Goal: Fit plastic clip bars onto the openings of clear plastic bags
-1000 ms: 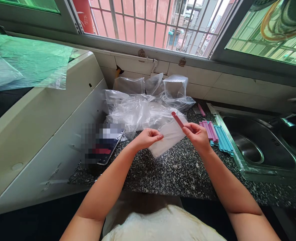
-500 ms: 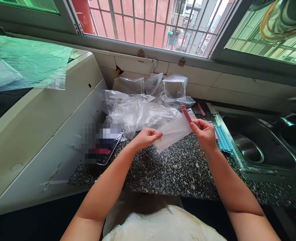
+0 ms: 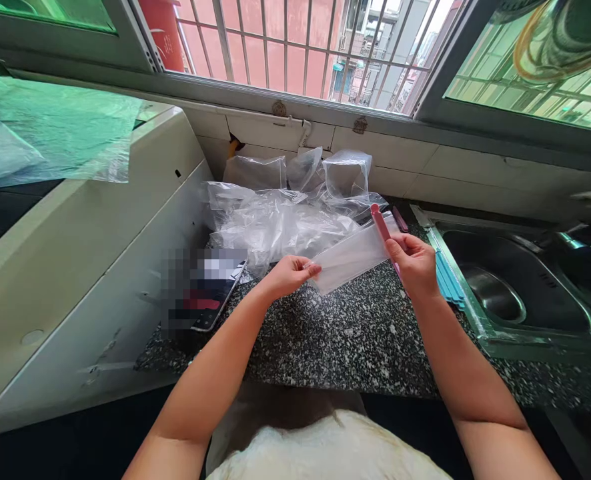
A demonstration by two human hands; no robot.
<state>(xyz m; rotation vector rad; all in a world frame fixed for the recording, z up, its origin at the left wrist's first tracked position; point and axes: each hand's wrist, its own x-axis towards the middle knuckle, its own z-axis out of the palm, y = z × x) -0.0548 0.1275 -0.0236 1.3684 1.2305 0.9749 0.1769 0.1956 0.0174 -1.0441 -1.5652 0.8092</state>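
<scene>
Nearest me, both forearms reach out over the speckled stone counter [image 3: 355, 340]; the left hand [image 3: 288, 275] pinches the near-left end of one small clear bag [image 3: 353, 257] between thumb and fingertips, and the right hand [image 3: 415, 263] is closed around one pink stick [image 3: 381, 225], gripping its lower part so the upper end stands free above the fist. The bag is held just above the counter, between the two hands, its long axis running from the left hand up and away to the right; the pink stick lies across the bag's far-right end, its own long axis tilted away and slightly to the left, so stick and bag meet at the right hand; that hand is plainly the nearer one to the bag's open end, though I cannot tell whether the stick is inside the bag or only against it.

Just beyond the right hand, by the counter's right edge, lies a bundle of blue strips [image 3: 445, 279], too overlapped to count; one more pink strip [image 3: 400, 219] lies farther back; the steel sink [image 3: 515, 293] adjoins that edge. To the left sits one phone [image 3: 215, 300]; at the back edge, beneath the window, a heap of clear bags [image 3: 285, 210], uncountable.
</scene>
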